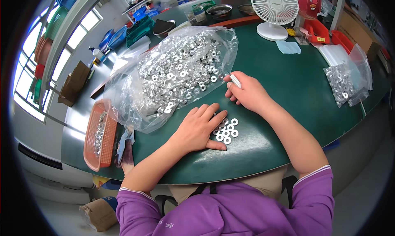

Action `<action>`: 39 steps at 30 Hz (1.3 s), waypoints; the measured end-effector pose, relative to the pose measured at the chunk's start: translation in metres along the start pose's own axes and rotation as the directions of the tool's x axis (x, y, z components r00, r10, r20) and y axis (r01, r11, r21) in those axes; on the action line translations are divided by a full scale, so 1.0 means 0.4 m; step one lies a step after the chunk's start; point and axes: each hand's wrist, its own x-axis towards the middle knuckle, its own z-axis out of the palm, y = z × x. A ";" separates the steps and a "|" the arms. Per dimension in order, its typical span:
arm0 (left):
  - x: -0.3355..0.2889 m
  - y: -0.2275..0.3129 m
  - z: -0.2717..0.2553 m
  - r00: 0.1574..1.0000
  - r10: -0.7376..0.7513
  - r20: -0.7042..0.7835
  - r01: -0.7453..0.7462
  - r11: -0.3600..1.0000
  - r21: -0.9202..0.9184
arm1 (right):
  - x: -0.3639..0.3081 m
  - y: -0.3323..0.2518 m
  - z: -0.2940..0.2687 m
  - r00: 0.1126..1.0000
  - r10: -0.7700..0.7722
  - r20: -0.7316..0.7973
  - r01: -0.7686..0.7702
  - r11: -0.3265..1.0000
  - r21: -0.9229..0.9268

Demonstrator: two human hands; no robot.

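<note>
My left hand (pixel 198 128) lies palm down on the green tabletop, fingers stretched out, beside a small cluster of silver metal rings (pixel 227 133). Its fingers and thumb reach around the cluster's left side and cover part of it. Closed around a white ribbed-handled tool (pixel 235 80), my right hand (pixel 247 92) is just above the table, to the right of a big clear plastic bag. The tool's thin tip points up and left toward the bag; its exact kind cannot be made out. Many similar metal rings (pixel 183 74) fill the open bag (pixel 135 102).
An orange basket (pixel 89 141) with small metal parts stands at the left edge, a cloth (pixel 126 145) beside it. A smaller bag of rings (pixel 339 81) lies at the right. Behind are a white fan (pixel 273 32), a blue cloth (pixel 289 47), red bins (pixel 316 31) and metal bowls (pixel 219 10).
</note>
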 end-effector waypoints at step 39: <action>-0.045 0.001 0.021 0.988 -0.152 0.015 0.152 0.988 -0.030 | 0.011 0.024 0.013 0.995 -0.066 -0.073 0.049 0.977 -0.208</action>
